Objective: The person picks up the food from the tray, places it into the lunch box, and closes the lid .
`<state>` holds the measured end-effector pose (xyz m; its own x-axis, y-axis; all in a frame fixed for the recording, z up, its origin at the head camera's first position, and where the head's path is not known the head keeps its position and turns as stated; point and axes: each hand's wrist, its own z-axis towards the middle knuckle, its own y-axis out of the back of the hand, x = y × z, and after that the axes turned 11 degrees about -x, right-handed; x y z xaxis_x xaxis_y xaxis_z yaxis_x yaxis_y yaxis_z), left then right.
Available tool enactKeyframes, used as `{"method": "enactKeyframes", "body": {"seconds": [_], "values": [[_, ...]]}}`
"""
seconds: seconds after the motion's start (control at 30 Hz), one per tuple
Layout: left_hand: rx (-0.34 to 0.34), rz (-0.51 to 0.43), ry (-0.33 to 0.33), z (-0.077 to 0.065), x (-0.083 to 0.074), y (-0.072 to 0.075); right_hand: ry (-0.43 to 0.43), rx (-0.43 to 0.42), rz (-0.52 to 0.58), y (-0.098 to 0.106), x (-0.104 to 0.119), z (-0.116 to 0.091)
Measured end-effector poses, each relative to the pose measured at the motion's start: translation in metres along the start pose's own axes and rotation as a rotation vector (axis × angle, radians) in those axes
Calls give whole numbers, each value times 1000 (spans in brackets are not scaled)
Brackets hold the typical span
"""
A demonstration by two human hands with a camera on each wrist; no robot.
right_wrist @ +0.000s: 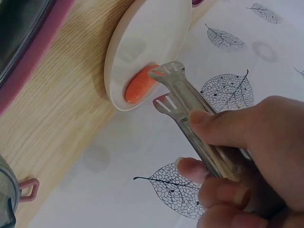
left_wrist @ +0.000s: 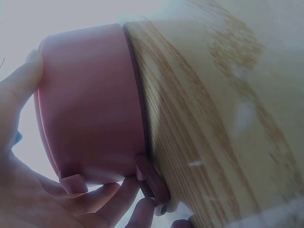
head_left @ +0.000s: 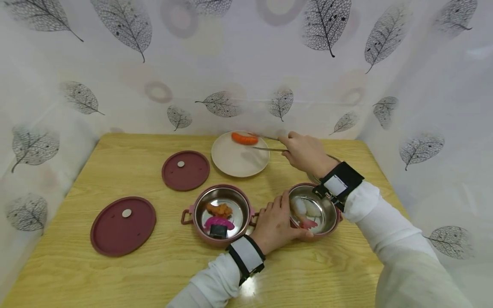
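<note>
In the head view my right hand (head_left: 308,154) holds metal tongs (head_left: 269,149) over the right edge of a pale plate (head_left: 235,164). An orange-red sausage (head_left: 244,138) lies on that plate, close to the tongs' slotted tips. Seen from the right wrist, the tongs (right_wrist: 187,102) are spread and overlap the sausage's (right_wrist: 138,88) near end. My left hand (head_left: 275,222) grips the side of the right-hand pink pot (head_left: 330,209), thumb at the rim, fingers round the wall near a handle (left_wrist: 154,180). Inside that pot are whitish pieces and a red-and-white piece (head_left: 308,223).
Left of my left hand stands a second pink pot (head_left: 198,226) holding an orange fried-looking piece (head_left: 219,210), a magenta piece (head_left: 215,222) and a black block (head_left: 218,231). Two dark red lids (head_left: 123,231) (head_left: 186,177) lie on the wooden table (head_left: 115,282). Leaf-patterned curtains (head_left: 246,64) surround it.
</note>
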<state>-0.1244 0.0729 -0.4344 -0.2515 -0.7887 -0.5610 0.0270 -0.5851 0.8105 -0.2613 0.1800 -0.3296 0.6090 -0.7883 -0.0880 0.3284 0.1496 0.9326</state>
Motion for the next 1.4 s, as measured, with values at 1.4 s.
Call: {"method": "enactKeyframes", "body": {"seconds": [1.4], "values": [[-19, -6, -8, -2, 1, 1, -56, -10, 45, -32, 0, 0]]}}
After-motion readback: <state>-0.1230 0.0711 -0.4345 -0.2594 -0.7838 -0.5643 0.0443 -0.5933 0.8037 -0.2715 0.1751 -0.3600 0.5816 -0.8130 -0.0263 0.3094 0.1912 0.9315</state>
